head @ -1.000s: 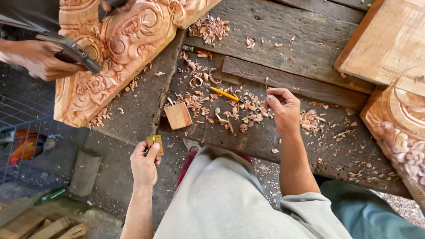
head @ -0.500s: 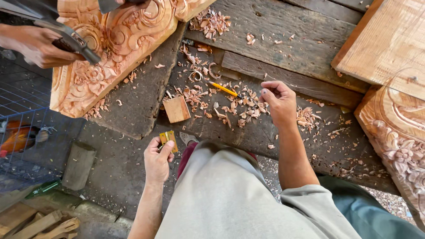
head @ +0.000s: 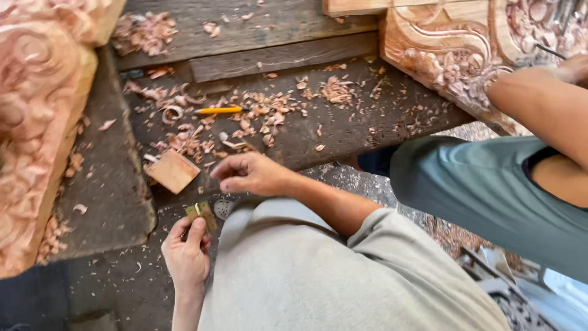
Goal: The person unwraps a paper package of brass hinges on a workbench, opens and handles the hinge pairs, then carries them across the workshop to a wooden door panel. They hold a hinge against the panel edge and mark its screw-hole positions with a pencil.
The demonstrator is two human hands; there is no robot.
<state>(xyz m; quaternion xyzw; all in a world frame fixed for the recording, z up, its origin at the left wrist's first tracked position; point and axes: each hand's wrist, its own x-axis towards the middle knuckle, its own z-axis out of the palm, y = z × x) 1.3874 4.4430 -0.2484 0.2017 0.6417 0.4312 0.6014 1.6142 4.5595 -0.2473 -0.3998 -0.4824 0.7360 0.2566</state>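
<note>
My left hand [head: 187,254] is at the lower left, pinching a small flat yellow-green block [head: 201,213] between thumb and fingers. My right hand [head: 251,175] hovers just above and to the right of it, over the edge of the dark plank bench [head: 343,132]. Its fingers are curled against the thumb and nothing shows in them. A small square wooden block [head: 173,170] lies on the bench just left of my right hand. A yellow pencil [head: 220,110] lies among wood shavings [head: 257,116] further back. My grey-clothed lap fills the bottom of the view.
A large carved wooden panel [head: 37,122] leans at the left. Another carved panel [head: 459,55] stands at the upper right, where a co-worker in a grey-green shirt [head: 490,190] reaches an arm [head: 539,98]. A small round metal piece [head: 223,208] lies by my knee.
The view has swung right, bringing the co-worker and right panel into sight. My right hand has drawn back from the shavings toward my lap. My left hand keeps the small block.
</note>
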